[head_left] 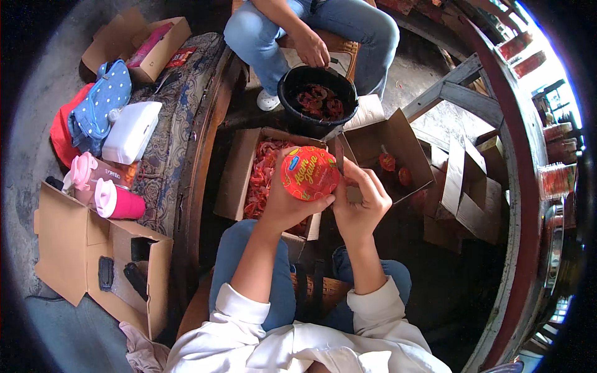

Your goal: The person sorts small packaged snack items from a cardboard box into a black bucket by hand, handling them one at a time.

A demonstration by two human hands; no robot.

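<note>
My left hand [280, 200] is wrapped round a sealed plastic cup [310, 175], its round red and yellow printed lid facing up. At the lid's right edge, my right hand [362, 202] pinches a thin, dark, blade-like strip [339, 151]; its exact kind is hard to make out. Below my hands, a cardboard box [231, 177] holds a heap of red plastic scraps [266, 169]. To its right stands an open carton [413, 140] with a few red pieces [387, 161] inside.
Across from me a seated person's hand [312, 51] grips a black bucket [292, 115] with red pieces in it. On the left, a patterned bench [165, 133] carries a white container [130, 132] and a pink tumbler [119, 200]. An open carton [65, 242] stands near my left.
</note>
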